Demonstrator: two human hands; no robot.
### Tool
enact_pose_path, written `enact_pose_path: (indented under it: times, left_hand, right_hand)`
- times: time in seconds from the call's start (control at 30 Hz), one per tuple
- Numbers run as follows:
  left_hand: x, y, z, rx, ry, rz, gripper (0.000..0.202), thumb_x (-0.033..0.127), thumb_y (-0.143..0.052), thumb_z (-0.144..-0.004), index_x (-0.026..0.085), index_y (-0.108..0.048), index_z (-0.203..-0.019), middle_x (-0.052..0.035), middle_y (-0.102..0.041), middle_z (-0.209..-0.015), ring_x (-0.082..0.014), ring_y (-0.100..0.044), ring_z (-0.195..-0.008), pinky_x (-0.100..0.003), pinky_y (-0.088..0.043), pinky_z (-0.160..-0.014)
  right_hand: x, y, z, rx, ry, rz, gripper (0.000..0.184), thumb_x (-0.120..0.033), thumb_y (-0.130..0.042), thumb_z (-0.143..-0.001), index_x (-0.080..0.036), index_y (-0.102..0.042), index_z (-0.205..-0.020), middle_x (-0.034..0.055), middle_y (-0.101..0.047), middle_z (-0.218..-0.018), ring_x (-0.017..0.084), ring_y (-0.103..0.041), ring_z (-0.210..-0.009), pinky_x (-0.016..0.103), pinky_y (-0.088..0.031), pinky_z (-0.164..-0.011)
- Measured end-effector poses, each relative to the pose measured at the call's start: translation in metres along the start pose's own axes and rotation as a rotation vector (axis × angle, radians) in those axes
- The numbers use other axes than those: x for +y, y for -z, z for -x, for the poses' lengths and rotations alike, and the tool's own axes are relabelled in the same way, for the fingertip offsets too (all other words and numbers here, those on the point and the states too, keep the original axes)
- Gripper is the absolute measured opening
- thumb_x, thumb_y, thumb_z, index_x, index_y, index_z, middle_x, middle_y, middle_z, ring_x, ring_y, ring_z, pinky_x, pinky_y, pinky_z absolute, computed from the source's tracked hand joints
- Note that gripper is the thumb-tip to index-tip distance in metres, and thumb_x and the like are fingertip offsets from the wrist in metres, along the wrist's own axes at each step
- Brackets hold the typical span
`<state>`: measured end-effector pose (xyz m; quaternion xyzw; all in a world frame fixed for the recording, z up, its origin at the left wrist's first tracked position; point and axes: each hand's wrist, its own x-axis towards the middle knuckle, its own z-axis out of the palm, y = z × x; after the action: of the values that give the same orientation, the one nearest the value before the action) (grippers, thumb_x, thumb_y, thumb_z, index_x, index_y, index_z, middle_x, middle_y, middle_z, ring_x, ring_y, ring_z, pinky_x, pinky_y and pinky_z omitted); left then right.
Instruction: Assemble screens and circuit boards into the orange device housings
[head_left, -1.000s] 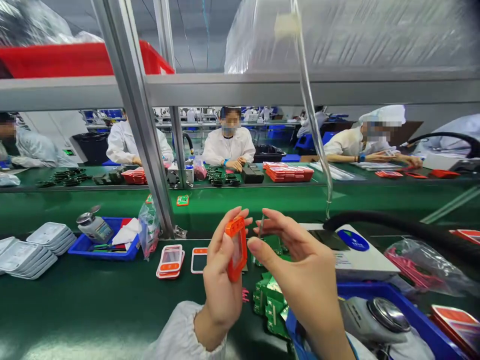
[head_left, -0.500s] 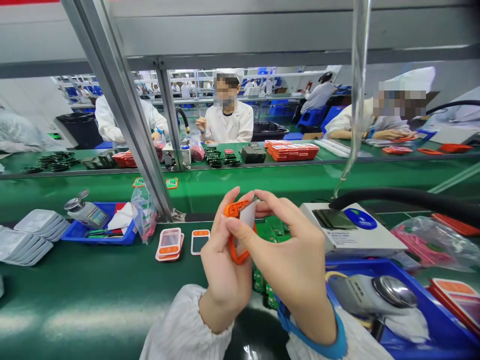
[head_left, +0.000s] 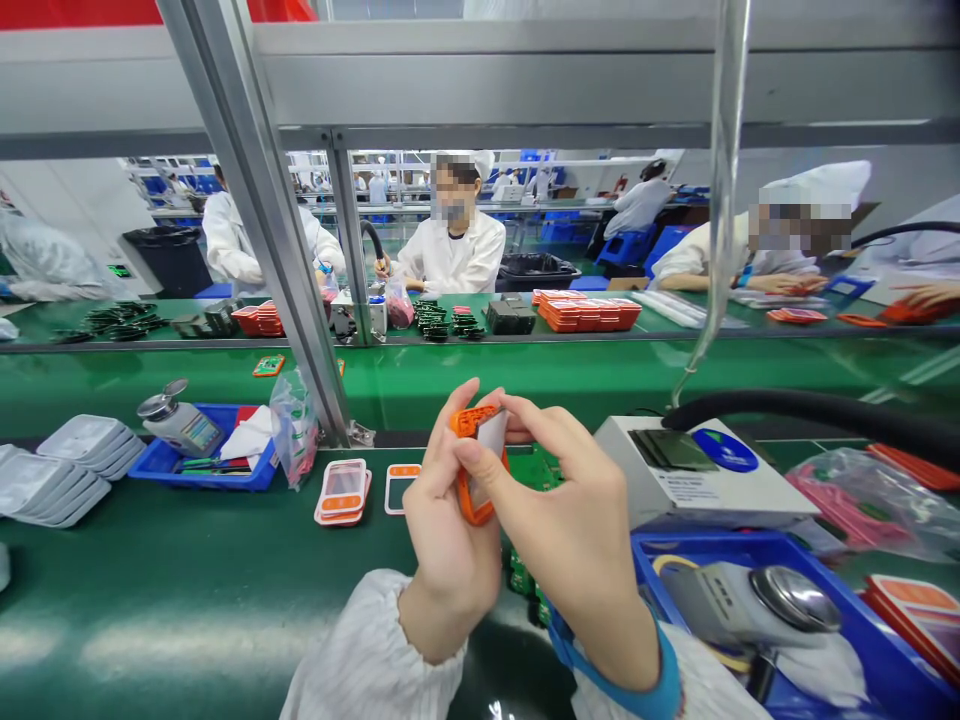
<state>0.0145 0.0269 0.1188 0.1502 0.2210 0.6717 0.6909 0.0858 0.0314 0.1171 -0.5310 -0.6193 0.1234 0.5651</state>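
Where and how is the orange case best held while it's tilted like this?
I'd hold the orange case by its outer rim, coming from the left, as the left hand does: it is tilted up with its open face toward the right hand, which pinches a pale panel there.

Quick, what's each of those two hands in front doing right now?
Left hand: closed, holding an orange frame.
Right hand: closed, pinching a thin, pale panel at the frame.
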Motion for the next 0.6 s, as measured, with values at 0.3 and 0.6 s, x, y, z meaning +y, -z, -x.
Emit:
enact_pose_path:
  times: [0.3, 0.6]
  left_hand:
    - [0.0038, -0.0002, -0.0044, -0.005, 0.024, -0.089, 0.032, 0.025, -0.047, -0.087, 0.023, -0.063, -0.115, -0.0060, -0.071, -0.107, -0.0194, -0.065, -0.104, -0.030, -0.048, -0.096]
    - [0.0024, -0.0004, -0.0055, 0.009, -0.019, -0.073, 0.033, 0.025, -0.047, -0.089, 0.022, -0.059, -0.119, -0.0067, -0.069, -0.113, -0.0206, -0.066, -0.103, -0.036, -0.045, -0.101]
  right_hand:
    - [0.0001, -0.0012, -0.0029, -0.005, -0.058, 0.011, 0.038, -0.047, -0.068, -0.077, -0.020, -0.068, -0.104, 0.0044, -0.064, -0.088, 0.021, -0.064, -0.083, 0.034, -0.054, -0.071]
    - [0.0012, -0.0016, -0.0022, -0.052, -0.025, 0.008, 0.025, -0.043, -0.068, -0.079, -0.023, -0.069, -0.094, 0.0028, -0.062, -0.083, 0.019, -0.061, -0.076, 0.030, -0.049, -0.061]
